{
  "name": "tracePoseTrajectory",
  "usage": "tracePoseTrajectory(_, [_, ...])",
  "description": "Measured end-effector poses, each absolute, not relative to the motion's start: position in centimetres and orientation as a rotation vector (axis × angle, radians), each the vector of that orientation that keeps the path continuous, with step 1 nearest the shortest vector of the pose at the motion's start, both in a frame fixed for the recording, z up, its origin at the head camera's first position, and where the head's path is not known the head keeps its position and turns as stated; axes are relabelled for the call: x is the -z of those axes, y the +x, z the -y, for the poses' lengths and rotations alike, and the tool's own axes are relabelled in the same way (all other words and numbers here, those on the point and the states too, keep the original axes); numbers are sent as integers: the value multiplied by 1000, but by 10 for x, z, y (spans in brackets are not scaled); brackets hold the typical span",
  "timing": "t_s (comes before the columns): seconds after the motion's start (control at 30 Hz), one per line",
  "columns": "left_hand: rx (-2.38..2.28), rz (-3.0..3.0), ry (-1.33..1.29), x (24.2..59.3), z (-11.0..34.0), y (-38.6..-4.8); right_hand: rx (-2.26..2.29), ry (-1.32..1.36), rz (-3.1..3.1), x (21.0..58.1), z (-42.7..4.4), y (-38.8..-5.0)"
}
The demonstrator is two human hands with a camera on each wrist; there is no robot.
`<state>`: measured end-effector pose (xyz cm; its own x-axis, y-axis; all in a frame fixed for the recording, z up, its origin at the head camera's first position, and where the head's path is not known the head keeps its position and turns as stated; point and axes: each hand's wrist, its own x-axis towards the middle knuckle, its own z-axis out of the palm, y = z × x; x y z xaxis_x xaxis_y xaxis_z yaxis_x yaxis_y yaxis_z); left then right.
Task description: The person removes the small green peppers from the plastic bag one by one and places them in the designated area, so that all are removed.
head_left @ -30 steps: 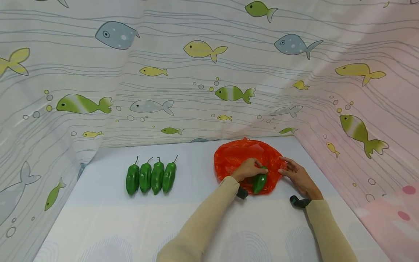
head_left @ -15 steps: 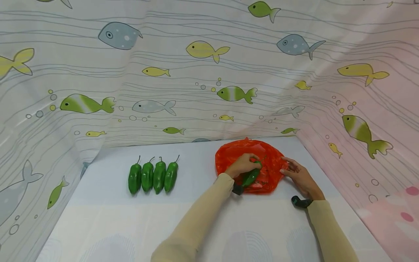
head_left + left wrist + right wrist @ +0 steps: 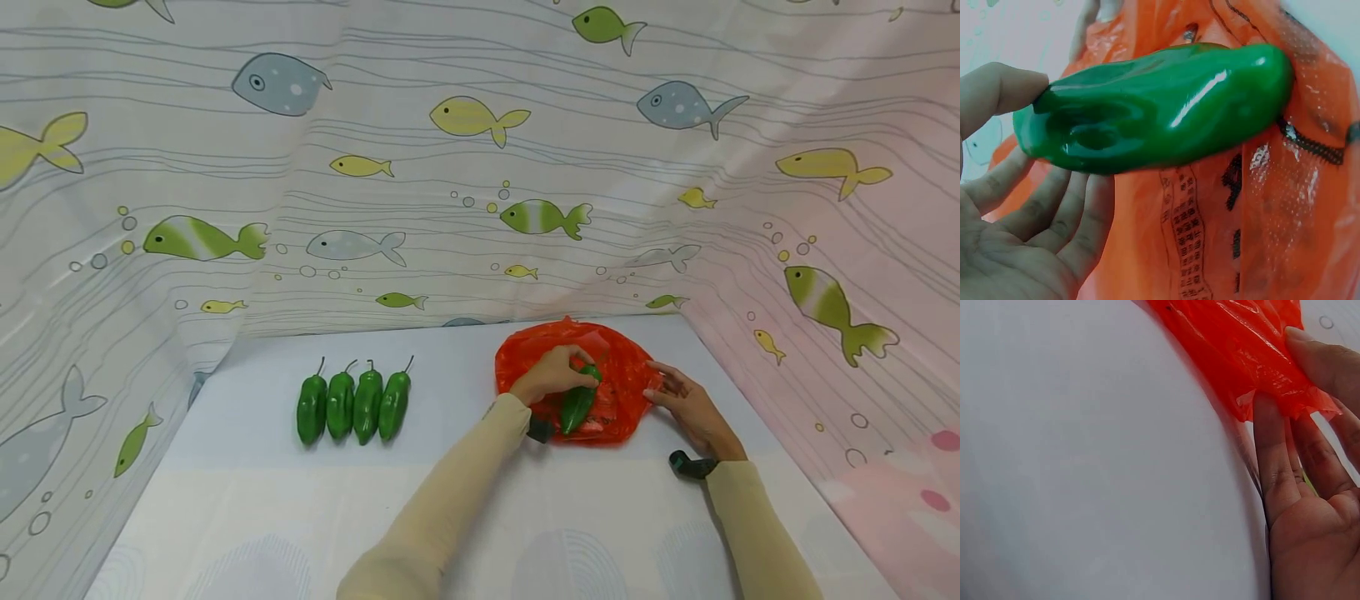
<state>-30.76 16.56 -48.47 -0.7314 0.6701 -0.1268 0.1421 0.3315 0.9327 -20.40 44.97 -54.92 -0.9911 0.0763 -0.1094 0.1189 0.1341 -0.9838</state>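
Note:
My left hand (image 3: 553,373) pinches a glossy green pepper (image 3: 578,406) near its top end, between thumb and fingers. In the left wrist view the pepper (image 3: 1166,109) lies across in front of a red plastic bag (image 3: 1141,244) that bears black print. The bag (image 3: 528,342) is spread, crumpled, on the table under that hand. At its right side my right hand (image 3: 692,410) holds the bag's edge. The right wrist view has the thumb on top of the bag (image 3: 1247,356) and fingers beneath it. What the bag may contain is hidden.
Several more green peppers (image 3: 367,407) lie side by side in a row on the white table (image 3: 450,500), left of the bag, stems pointing away. Behind and at both sides hangs a fish-patterned cloth (image 3: 420,200).
My left hand has shifted left with the pepper, which tilted and then swung back somewhat more upright. The right hand stays at the bag's edge. The row of peppers has not changed.

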Motion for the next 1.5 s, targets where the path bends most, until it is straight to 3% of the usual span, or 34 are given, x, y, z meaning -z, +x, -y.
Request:
tracePoseTrajectory(0.67, [-1466, -2231, 886, 477, -152, -314, 2071, 157, -2312, 551, -452, -204])
tracePoseTrajectory(1.5, [-1537, -2243, 859, 460, -122, -314, 2028, 161, -2330, 548, -450, -202])
